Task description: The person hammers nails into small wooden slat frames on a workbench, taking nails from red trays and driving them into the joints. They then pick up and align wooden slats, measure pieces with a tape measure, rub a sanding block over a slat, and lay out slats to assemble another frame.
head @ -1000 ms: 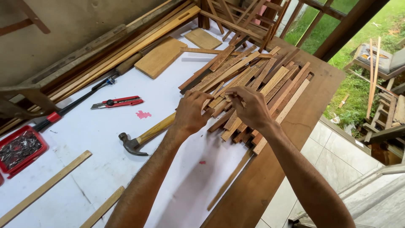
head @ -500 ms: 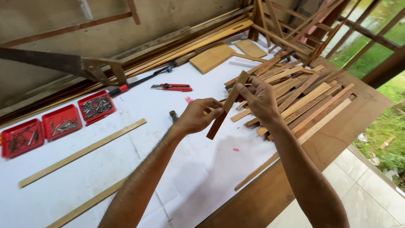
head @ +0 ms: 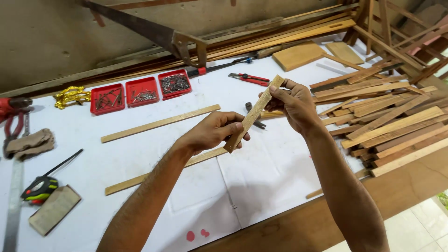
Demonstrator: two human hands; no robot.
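A short, pale wooden slat (head: 253,114) is held tilted above the white tabletop, gripped at both ends. My left hand (head: 211,134) pinches its lower end. My right hand (head: 294,105) holds its upper end between thumb and fingers. Just behind the slat lies a hammer (head: 255,116), mostly hidden by it. To the right, a pile of several brown wooden slats (head: 389,123) covers the bench.
Two long thin strips (head: 158,123) (head: 158,175) lie on the white sheet. Three red trays of nails (head: 141,91), a handsaw (head: 154,32), red-handled pliers (head: 248,78), a tape measure (head: 39,187), a steel ruler (head: 13,207) and a cloth (head: 28,142) sit around. Timber leans at the back wall.
Both hands lifted one slat out of the pile and brought it left over the white sheet. The view swung left, and the trays and saw came into sight.
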